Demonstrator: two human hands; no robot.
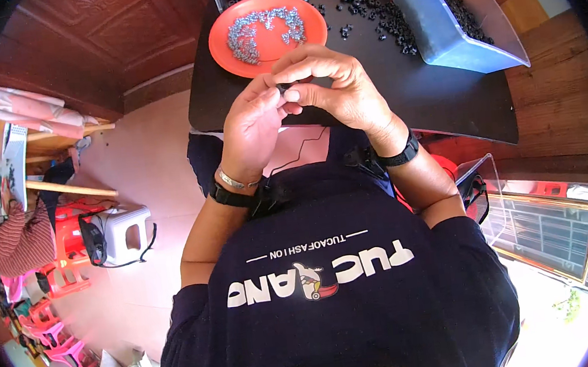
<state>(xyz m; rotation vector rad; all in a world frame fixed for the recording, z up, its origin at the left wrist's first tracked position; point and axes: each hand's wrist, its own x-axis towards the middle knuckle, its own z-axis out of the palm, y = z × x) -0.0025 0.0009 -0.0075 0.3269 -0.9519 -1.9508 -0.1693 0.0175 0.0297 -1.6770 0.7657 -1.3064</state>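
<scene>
Just nearside of the red plate (268,42): small black part (284,87) held.
Left hand (249,124) and right hand (349,92), fingers (314,96) pinched on it; bluish bin (446,34) of black pieces (461,17) right of plate.

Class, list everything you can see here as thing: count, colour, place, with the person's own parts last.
Small part: one, black, at the fingertips where the hands meet
Plate: one, orange-red, on the table
Small pieces: many, silvery, on the plate
Loose parts: many, black, on the table
Bin: one, bluish, table's right, black parts inside
Table: one, dark, in front
Stools: several, white, red and pink, left
Another person: one, striped top, far left
Framed panel: one, gold-edged, lower right
Wristbands: two, black, one per wrist
Shirt: one, dark, on the person
Left hand, right hand: one each, bare, over the table's near edge
Background clutter: too small to count
</scene>
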